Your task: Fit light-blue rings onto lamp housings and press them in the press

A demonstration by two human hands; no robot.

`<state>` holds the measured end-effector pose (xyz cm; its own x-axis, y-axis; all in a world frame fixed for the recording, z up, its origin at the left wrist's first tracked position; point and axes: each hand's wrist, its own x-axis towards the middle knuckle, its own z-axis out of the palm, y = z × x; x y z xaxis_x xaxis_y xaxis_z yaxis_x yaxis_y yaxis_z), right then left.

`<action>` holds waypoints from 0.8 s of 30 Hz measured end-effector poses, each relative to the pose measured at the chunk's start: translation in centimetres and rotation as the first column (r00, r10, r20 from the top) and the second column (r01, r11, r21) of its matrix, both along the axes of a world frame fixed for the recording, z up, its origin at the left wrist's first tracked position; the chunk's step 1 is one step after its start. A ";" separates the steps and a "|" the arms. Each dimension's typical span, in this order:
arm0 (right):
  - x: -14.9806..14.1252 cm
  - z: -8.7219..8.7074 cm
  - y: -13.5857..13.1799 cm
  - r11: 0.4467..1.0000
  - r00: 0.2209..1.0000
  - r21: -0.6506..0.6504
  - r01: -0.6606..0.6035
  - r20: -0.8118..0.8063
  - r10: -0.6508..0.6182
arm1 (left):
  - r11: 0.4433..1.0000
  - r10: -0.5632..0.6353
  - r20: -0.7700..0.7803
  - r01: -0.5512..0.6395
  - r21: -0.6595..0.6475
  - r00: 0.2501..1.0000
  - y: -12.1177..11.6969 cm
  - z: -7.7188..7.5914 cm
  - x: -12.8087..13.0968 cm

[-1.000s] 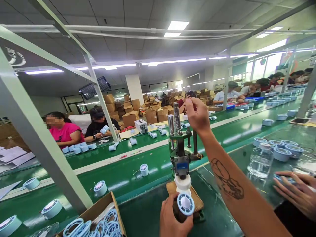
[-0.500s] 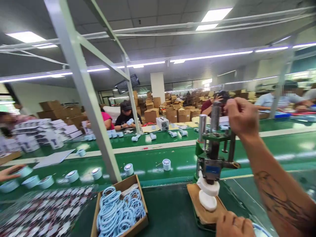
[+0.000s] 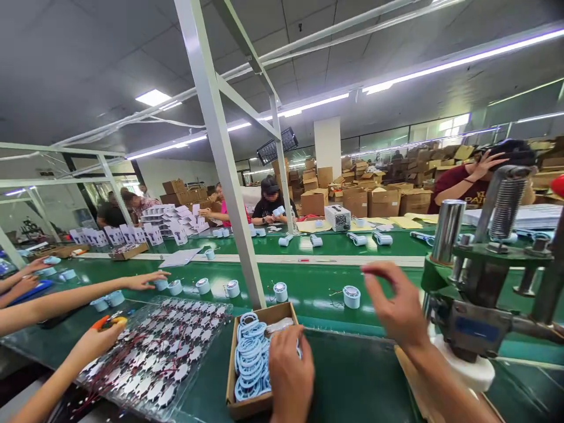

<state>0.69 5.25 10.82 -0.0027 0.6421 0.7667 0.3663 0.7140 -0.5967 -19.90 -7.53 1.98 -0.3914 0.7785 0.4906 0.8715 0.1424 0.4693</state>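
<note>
Left hand point(image 3: 288, 376) in cardboard box point(image 3: 247, 405), fingers curled down onto light-blue rings point(image 3: 249, 361); grasp itself hidden, cannot tell. Rings lie directly under and left of fingertips. Right hand point(image 3: 394, 305) open, empty, raised between box and hand press point(image 3: 480, 282), farther from rings.

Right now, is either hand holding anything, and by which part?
The right hand holds nothing, fingers spread in the air. The left hand reaches into the box of blue rings; any grip is hidden.

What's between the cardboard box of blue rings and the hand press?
Head view: bare green bench top, with the right hand hovering above it. The left hand is in the cardboard box; the hand press stands right.
</note>
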 end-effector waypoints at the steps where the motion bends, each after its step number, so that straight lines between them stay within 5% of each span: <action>1: -1.7 -1.2 1.5 0.997 0.999 -0.073 -0.017 0.050 0.021 | 0.998 0.042 -0.023 -0.043 -0.041 0.999 0.1 0.6 -2.2; 4: -5.1 -5.6 5.7 0.969 0.986 -0.237 0.076 0.164 -0.038 | 0.988 0.096 -0.053 -0.101 -0.115 0.994 0.8 0.4 -5.9; 8: -6.4 -11.8 8.9 0.872 0.945 -0.395 0.290 0.260 -0.196 | 0.991 0.069 -0.004 -0.069 -0.116 0.998 1.7 -1.4 -7.2; 11: -6.1 -14.5 10.1 0.819 0.919 -0.443 0.366 0.309 -0.244 | 0.997 0.061 0.122 -0.055 -0.055 0.991 2.0 -1.9 -7.8; 15: -5.1 -15.1 11.3 0.772 0.915 -0.509 0.380 0.327 -0.235 | 0.991 -0.065 0.458 0.005 0.130 0.887 1.6 -1.3 -8.6; 19: -4.7 -14.1 10.4 0.813 0.942 -0.494 0.309 0.278 -0.189 | 0.958 -0.195 0.575 0.028 0.286 0.795 1.1 -1.1 -7.2; 24: -3.1 -13.5 4.2 0.899 0.975 -0.425 0.103 0.222 -0.007 | 0.962 -0.257 0.623 0.130 0.242 0.739 -0.5 -6.0 -1.2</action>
